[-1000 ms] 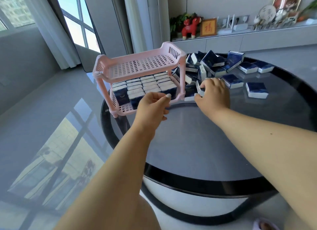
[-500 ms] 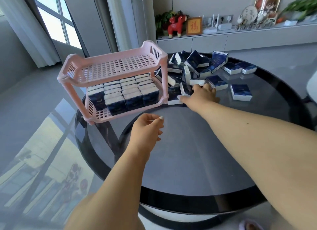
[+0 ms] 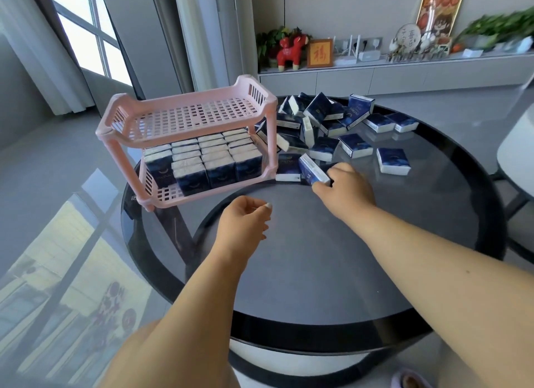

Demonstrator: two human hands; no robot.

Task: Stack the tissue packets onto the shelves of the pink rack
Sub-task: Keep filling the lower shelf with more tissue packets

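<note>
The pink two-shelf rack (image 3: pixel 185 118) stands at the left edge of the round glass table (image 3: pixel 332 257). Its lower shelf is packed with several upright navy-and-white tissue packets (image 3: pixel 202 159); the top shelf holds nothing. A loose pile of tissue packets (image 3: pixel 326 121) lies to the right of the rack. My right hand (image 3: pixel 345 189) grips one tilted packet (image 3: pixel 313 169) at the near edge of that pile. My left hand (image 3: pixel 245 222) hovers in front of the rack with fingers loosely curled, holding nothing.
A single packet (image 3: pixel 393 160) lies apart at the right of the pile. A white seat edge (image 3: pixel 517 150) shows at the far right. Behind the table runs a low cabinet (image 3: pixel 390 76) with ornaments. A slipper toe (image 3: pixel 410 380) shows at the bottom.
My left hand has drawn back from the rack's lower shelf toward me. My right hand has taken hold of a packet and tipped it up from the pile.
</note>
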